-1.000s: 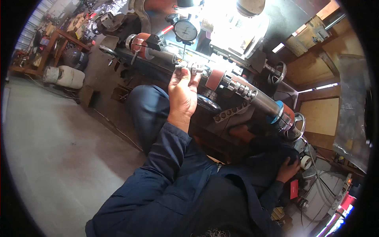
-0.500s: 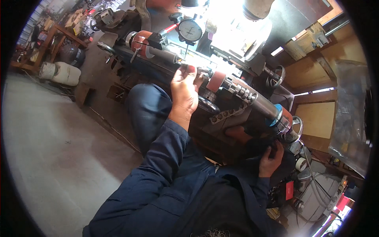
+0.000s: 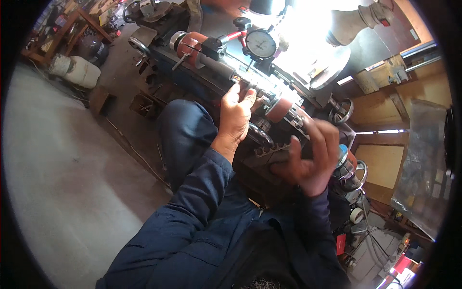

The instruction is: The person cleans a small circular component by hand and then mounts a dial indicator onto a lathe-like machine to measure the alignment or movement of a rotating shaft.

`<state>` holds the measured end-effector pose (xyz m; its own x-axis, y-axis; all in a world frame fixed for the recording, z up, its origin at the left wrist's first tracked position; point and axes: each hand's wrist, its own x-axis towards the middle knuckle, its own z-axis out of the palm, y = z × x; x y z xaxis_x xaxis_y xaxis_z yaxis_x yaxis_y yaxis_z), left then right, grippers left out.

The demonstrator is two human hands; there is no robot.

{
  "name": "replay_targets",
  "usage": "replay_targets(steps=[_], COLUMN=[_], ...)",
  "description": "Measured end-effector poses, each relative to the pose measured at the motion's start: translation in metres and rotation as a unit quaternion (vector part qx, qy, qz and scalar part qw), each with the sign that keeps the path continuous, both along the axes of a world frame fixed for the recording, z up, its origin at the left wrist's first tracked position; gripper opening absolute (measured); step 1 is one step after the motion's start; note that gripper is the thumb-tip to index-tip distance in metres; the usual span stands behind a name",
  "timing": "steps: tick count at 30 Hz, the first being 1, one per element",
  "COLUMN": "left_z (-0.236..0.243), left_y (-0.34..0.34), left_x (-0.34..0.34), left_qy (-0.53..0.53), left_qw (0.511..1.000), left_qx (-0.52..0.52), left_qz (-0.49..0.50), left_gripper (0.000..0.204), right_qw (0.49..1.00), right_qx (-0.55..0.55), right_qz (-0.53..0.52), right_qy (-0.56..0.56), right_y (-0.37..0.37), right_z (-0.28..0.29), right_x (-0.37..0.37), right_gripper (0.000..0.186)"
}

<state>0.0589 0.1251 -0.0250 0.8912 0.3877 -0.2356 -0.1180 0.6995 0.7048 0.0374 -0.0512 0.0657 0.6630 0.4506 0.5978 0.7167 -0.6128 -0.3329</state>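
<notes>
A metal camshaft (image 3: 293, 115) with lobes lies lengthwise on a grinding machine, passing an orange-red block (image 3: 280, 109). My left hand (image 3: 235, 115) is closed on the shaft's left part, thumb on the near side; its fingertips are partly hidden. Above that spot a round dial gauge (image 3: 261, 44) on a red-armed holder points its stem down toward the shaft. My right hand (image 3: 315, 159) is raised over the shaft's right part, blurred by motion, with fingers apart and nothing seen in it. It hides much of the shaft's right end.
Orange-red clamped supports stand at both ends, the left support (image 3: 191, 44) beside a grey cylinder. Below the shaft is a handwheel (image 3: 260, 135); another handwheel (image 3: 342, 111) stands farther right. A bright lamp (image 3: 353, 26) glares behind. A white canister (image 3: 79, 71) rests on the floor at left.
My right hand has risen from low beside the machine's right end to over the camshaft, fingers spreading. My left hand stays on the shaft. The whole view has shifted slightly.
</notes>
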Motion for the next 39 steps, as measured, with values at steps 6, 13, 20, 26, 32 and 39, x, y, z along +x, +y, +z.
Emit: replay_targets(steps=[6, 13, 20, 26, 32, 39], left_z=[-0.007, -0.008, 0.000, -0.003, -0.002, 0.052], left_y=[0.003, 0.007, 0.014, 0.014, 0.015, 0.079], left_x=[0.001, 0.003, 0.000, 0.000, 0.001, -0.021], left_qy=[0.026, 0.009, 0.014, 0.019, 0.014, 0.050], left_qw=[1.000, 0.997, 0.977, 0.980, 0.991, 0.946], left_qx=[0.013, 0.080, 0.212, 0.196, 0.132, 0.309], left_qz=[-0.011, -0.019, -0.001, -0.018, -0.029, 0.079], left_gripper=[0.020, 0.022, 0.021, 0.021, 0.021, 0.013], right_qw=[0.996, 0.982, 0.978, 0.977, 0.978, 0.978], right_qx=[-0.084, -0.170, -0.196, -0.204, -0.198, -0.197], right_qz=[0.029, 0.039, 0.004, -0.001, -0.026, -0.026], right_qy=[0.021, 0.064, 0.072, 0.060, 0.059, 0.059], right_y=[0.057, 0.082, 0.089, 0.088, 0.091, 0.086], right_z=[0.001, -0.016, -0.028, -0.032, -0.035, -0.034], right_x=[0.048, 0.069, 0.069, 0.071, 0.069, 0.069], right_gripper=[0.051, 0.046, 0.042, 0.036, 0.036, 0.038])
